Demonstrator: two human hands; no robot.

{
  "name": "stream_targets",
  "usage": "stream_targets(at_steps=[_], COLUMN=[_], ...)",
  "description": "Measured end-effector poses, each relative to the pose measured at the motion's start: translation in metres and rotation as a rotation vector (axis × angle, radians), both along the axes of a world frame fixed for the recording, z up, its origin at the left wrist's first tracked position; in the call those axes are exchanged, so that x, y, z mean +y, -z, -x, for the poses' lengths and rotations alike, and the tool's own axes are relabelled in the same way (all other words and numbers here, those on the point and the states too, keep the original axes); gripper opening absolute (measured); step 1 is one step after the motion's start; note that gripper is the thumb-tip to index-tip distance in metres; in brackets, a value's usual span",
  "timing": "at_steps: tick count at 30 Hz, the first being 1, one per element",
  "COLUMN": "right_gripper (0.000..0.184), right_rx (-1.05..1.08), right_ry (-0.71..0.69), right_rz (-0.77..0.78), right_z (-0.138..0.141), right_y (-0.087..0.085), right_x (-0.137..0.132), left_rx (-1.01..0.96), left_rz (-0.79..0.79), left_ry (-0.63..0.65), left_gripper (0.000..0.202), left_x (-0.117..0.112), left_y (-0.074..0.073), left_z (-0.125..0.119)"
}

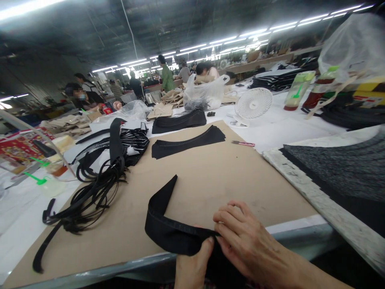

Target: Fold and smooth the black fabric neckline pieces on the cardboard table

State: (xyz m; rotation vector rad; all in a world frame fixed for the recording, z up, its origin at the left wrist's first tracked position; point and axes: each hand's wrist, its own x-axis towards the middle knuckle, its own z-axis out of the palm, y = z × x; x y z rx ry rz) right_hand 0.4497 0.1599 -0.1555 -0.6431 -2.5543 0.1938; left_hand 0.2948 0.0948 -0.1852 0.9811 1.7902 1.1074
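Observation:
A curved black fabric strip [177, 235] rises from the table's front edge, its pointed far end folded up toward the left. My left hand [194, 263] grips the strip from below, thumb on top near its right part. Beside it my right hand [243, 237] pinches the same strip, thumb and fingertips close to the left thumb. More of the black cloth hangs down below both hands, and its lower end is out of sight. Farther back on the brown board [216, 180] lies a stack of curved black pieces [189, 142].
Thread snips [243, 143] lie right of the stack, near a white fan [254, 103]. A tangle of black strips [96, 192] is on the left. Grey fabric pieces [339, 168] rest on a white slab at right. Green-capped bottles [299, 90] stand behind. Several people sit or stand farther off.

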Motion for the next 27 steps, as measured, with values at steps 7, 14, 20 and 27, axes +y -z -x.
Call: stream_targets(at_steps=[7,14,20,27], right_gripper=[0.023,0.022,0.02,0.018], right_rx=[0.024,0.075,0.113,0.11], right_ry=[-0.003,-0.009,-0.012,0.046], right_rz=[-0.025,0.149,0.328,0.474], right_z=[0.001,0.002,-0.001,-0.002], right_y=[0.001,0.008,0.003,0.0], right_x=[0.0,0.002,0.003,0.004], left_rx=[-0.017,0.221,0.166,0.061], left_rz=[0.023,-0.046,-0.075,-0.085], left_ry=[0.014,0.097,0.08,-0.024], left_gripper=[0.033,0.019,0.015,0.017], left_x=[0.002,-0.004,-0.007,-0.008], left_y=[-0.007,-0.002,0.004,0.003], left_z=[-0.002,-0.003,-0.005,-0.015])
